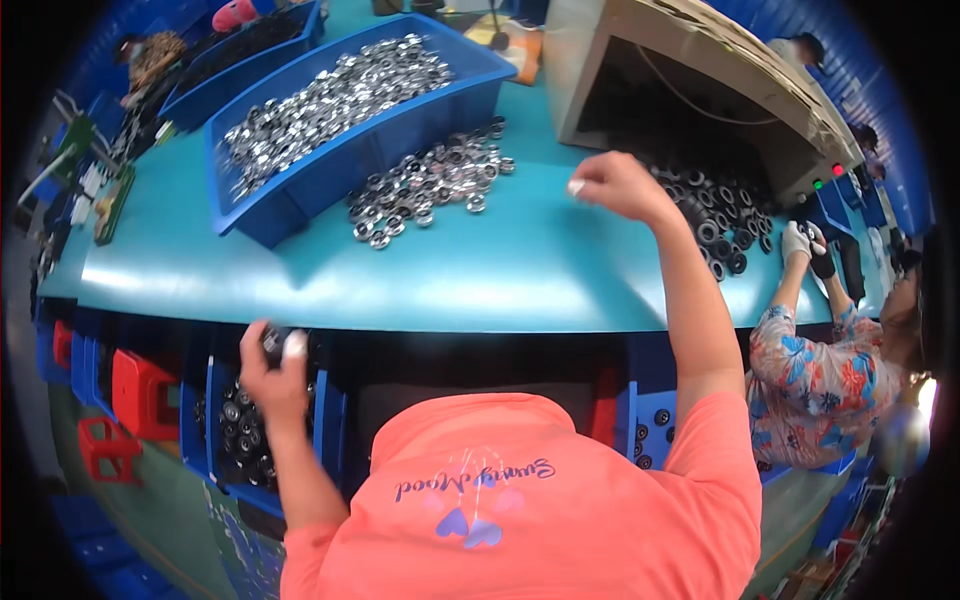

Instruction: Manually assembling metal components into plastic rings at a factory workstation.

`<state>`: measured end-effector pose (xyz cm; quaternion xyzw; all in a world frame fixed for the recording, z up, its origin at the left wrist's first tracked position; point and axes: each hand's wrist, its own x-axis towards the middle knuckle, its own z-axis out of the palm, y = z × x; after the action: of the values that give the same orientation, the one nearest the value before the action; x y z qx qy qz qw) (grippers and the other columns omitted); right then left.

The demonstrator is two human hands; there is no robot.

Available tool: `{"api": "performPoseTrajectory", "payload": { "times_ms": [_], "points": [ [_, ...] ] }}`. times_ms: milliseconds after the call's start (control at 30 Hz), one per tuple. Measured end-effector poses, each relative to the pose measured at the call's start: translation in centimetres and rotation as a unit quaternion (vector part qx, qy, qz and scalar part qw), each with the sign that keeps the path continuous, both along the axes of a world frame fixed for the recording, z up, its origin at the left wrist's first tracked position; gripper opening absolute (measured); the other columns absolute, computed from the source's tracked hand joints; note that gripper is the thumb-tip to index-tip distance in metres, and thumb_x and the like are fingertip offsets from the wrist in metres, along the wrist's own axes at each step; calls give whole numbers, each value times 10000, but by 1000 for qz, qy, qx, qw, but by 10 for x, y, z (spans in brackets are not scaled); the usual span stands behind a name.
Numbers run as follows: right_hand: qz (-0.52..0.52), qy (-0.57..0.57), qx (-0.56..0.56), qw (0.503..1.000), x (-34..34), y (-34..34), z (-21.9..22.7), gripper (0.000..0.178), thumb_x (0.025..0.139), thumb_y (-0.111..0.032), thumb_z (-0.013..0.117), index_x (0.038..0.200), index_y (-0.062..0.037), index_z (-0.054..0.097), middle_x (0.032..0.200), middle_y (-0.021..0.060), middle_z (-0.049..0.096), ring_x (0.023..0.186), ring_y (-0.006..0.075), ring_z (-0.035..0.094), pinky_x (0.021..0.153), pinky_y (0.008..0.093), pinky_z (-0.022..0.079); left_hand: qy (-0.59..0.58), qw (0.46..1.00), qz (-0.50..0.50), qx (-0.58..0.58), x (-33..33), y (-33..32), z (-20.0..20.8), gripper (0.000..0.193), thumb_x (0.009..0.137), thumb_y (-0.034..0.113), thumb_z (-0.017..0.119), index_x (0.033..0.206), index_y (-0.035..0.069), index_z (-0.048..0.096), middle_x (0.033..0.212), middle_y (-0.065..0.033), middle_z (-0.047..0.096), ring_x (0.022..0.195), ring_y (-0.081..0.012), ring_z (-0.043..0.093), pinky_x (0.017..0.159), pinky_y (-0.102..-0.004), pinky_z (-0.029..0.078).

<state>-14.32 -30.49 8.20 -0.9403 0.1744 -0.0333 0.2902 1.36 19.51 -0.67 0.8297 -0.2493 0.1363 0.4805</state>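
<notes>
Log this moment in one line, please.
left hand: holding black part, over bin | right hand: above table, left of rings

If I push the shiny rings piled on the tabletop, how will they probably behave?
The shiny rings would probably spread, since they look loose. Some may roll, given their round rims. The glossy teal tabletop could let them slide.

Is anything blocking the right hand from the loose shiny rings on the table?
Nothing visible does: bare teal tabletop lies between the right hand and the loose shiny rings. The blue bin stands beyond them, not between.
</notes>
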Motion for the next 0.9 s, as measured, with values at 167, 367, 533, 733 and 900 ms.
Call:
{"api": "performPoseTrajectory", "payload": {
  "times_ms": [167,367,533,733,900],
  "points": [
    [-151,-93,-197,964,22,-97,-27,375,815,-251,710,1152,-85,705,1082,167,706,1021,323,666,902,409,523,-56,937,132,318,-5,110,-8,546,837,140,743,1352,94,568,1191,-179,584,1094,-358,556,965,-436,447],
    [-190,2,-383,904,66,-110,-50,536,758,-307,761,1243,-109,645,1246,161,613,1183,333,554,1013,499,430,-36,986,125,104,-10,63,17,478,898,125,674,1361,79,568,1120,-147,613,996,-278,597,872,-378,488],
    [-185,-133,-326,917,33,-85,-39,497,755,-263,768,1206,-91,651,1158,113,644,1048,277,619,939,442,484,22,998,-53,-42,-22,-33,18,420,943,156,628,1347,55,573,1085,-129,639,945,-222,616,829,-344,510],
    [-52,-318,6,947,7,41,-7,486,750,-137,782,1201,-44,627,1098,96,708,969,198,689,882,325,539,248,893,-340,-159,-26,-157,39,373,998,194,573,1331,26,579,1044,-108,671,884,-155,640,777,-303,535],
    [74,-281,143,946,32,124,-4,503,741,-109,792,1205,-39,614,1099,94,711,1003,211,687,914,333,528,480,676,-468,-304,-14,-231,43,406,1066,257,453,1424,64,454,1193,-148,596,996,-202,635,807,-360,563]
  ]
}}
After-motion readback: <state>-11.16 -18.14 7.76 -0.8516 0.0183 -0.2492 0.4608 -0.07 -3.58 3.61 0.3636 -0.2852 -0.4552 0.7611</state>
